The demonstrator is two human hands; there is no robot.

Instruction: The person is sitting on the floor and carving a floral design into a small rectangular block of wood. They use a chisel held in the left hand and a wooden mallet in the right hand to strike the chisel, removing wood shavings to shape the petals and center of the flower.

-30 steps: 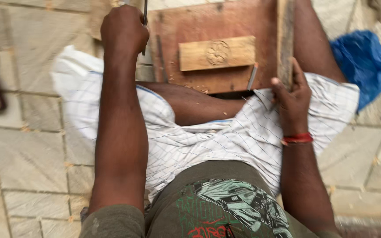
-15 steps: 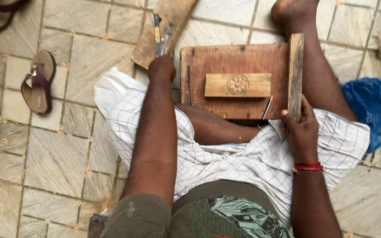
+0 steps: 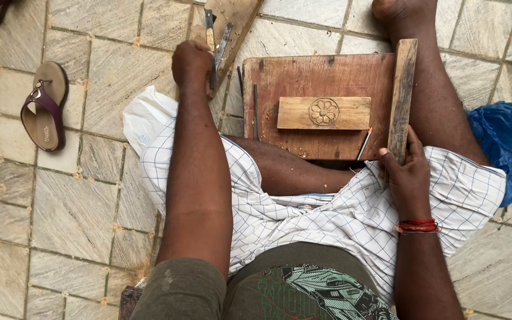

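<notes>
- Fingers of the left hand (image 3: 192, 62) curl around a chisel (image 3: 211, 44); the right hand (image 3: 409, 172) grips a stick (image 3: 402, 98).
- The wooden block (image 3: 324, 112), pale with a carved flower, lies on the board (image 3: 318, 77), at nine o'clock from the stick.
- Since the earlier frame, the left hand has closed on the chisel.

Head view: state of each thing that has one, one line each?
Small wooden block with carved flower: lies flat on the board, rosette cut.
Brown wooden work board: flat on the floor, shavings on it.
Long wooden stick: held by the right hand.
Metal chisels: on a plank, left hand closed on one.
Purple sandal: off, sole up.
</notes>
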